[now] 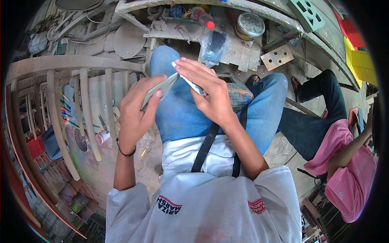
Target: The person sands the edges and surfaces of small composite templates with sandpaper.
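My left hand point(137, 106) pinches between thumb point(152, 106) and fingers point(149, 85). My right hand point(211, 92) curls near it, both forearms point(244, 141) reaching forward.

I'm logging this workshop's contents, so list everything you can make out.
Flat piece: 1, grey-green, in left hand
Thin piece: 1, mostly white, in right hand
Bottle: 1, red-capped, top centre
Lidded tub: 1, grey and yellowish, right of bottle
Plastic bag: 1, clear, below bottle
Holed pieces: 2, beige and green, upper right
Slatted wooden frame: 1, brownish, left
Ribbed item: 1, red, left
Panels: at least 2, red and yellow, upper right
Co-worker: 1, pink shirt, dark trousers, right
Small clutter: uncountable, around edges
Own shirt: 1, white, bottom centre
Straps: 2, black, over lap
Jeans: 1 pair, blue, centre
Wristband: 1, black, left wrist
Left hand, right hand: 2, bare, upper centre
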`<state>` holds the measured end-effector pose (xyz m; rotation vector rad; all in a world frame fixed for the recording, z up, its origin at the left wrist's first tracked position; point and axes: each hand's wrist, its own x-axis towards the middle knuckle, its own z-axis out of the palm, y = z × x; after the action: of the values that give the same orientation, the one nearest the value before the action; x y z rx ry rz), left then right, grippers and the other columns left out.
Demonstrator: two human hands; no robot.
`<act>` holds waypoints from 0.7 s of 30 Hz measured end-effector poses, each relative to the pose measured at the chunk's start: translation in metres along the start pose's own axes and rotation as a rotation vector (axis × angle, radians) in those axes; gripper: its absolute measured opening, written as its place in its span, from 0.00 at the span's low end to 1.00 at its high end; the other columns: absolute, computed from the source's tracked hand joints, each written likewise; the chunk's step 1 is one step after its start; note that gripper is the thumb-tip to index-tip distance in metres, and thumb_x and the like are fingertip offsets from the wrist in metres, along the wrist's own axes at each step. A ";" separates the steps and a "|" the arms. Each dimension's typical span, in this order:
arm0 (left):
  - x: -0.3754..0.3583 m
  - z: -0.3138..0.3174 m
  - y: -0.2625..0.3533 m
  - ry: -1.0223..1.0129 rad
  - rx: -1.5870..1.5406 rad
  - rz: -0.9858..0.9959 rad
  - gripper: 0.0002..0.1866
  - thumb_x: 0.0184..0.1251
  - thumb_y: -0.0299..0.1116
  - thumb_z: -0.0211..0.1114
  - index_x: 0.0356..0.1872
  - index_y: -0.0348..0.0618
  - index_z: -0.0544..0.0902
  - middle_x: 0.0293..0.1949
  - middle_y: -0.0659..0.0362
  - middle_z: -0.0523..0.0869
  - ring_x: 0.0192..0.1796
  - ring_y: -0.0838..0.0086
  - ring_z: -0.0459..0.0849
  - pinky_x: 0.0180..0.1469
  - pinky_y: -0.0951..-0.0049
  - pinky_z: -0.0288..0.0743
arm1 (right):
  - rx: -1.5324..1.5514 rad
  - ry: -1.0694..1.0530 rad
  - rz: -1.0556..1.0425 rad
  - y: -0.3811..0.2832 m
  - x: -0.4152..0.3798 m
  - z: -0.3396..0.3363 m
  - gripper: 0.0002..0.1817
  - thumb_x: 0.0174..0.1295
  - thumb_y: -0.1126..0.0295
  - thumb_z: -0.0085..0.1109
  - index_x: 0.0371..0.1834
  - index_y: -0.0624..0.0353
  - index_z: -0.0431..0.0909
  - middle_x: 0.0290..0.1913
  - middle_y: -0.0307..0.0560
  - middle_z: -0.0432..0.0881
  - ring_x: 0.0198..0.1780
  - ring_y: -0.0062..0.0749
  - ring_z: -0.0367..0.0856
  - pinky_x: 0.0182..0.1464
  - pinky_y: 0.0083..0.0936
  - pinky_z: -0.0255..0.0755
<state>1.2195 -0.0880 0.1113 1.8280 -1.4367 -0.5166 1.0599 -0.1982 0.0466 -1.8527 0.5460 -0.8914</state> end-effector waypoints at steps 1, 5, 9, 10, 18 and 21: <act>0.000 0.004 0.000 0.004 0.003 0.005 0.12 0.66 0.21 0.62 0.50 0.34 0.83 0.43 0.48 0.87 0.42 0.57 0.85 0.48 0.64 0.76 | -0.049 0.006 -0.002 0.002 0.000 0.002 0.31 0.47 0.91 0.51 0.58 0.62 0.82 0.60 0.50 0.83 0.68 0.43 0.76 0.71 0.37 0.65; -0.001 0.012 -0.003 0.047 0.026 0.003 0.12 0.66 0.20 0.61 0.50 0.32 0.82 0.44 0.47 0.86 0.42 0.55 0.85 0.48 0.64 0.77 | -0.069 0.037 -0.011 0.005 -0.002 0.008 0.30 0.48 0.90 0.52 0.58 0.61 0.82 0.60 0.49 0.83 0.68 0.43 0.77 0.68 0.36 0.67; -0.004 0.013 -0.014 0.162 0.140 0.101 0.10 0.67 0.21 0.61 0.47 0.29 0.82 0.43 0.44 0.86 0.43 0.52 0.86 0.46 0.62 0.78 | -0.023 -0.006 -0.127 -0.034 0.004 0.012 0.27 0.52 0.87 0.54 0.57 0.59 0.83 0.60 0.49 0.83 0.67 0.41 0.78 0.58 0.27 0.69; -0.004 0.013 -0.013 0.161 0.142 0.101 0.10 0.67 0.21 0.61 0.47 0.29 0.82 0.43 0.44 0.86 0.43 0.52 0.86 0.46 0.62 0.78 | 0.022 -0.020 -0.139 -0.038 0.005 0.013 0.26 0.53 0.87 0.54 0.57 0.59 0.83 0.60 0.49 0.83 0.67 0.41 0.78 0.57 0.27 0.69; 0.005 0.021 -0.006 0.136 0.029 -0.061 0.08 0.66 0.22 0.61 0.43 0.28 0.82 0.39 0.41 0.85 0.40 0.47 0.86 0.44 0.60 0.78 | -0.030 0.077 -0.096 -0.021 0.011 0.019 0.25 0.52 0.88 0.52 0.55 0.63 0.83 0.59 0.52 0.84 0.66 0.42 0.79 0.58 0.30 0.70; -0.005 0.009 -0.023 -0.010 0.170 -0.014 0.08 0.66 0.22 0.61 0.43 0.28 0.82 0.38 0.41 0.85 0.40 0.46 0.85 0.43 0.59 0.78 | 0.079 0.055 -0.214 -0.038 0.013 0.023 0.23 0.53 0.87 0.54 0.54 0.63 0.83 0.58 0.52 0.84 0.66 0.42 0.79 0.59 0.31 0.69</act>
<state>1.2262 -0.0844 0.0876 1.9716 -1.5149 -0.4214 1.0852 -0.1780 0.0792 -1.8426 0.3447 -1.0927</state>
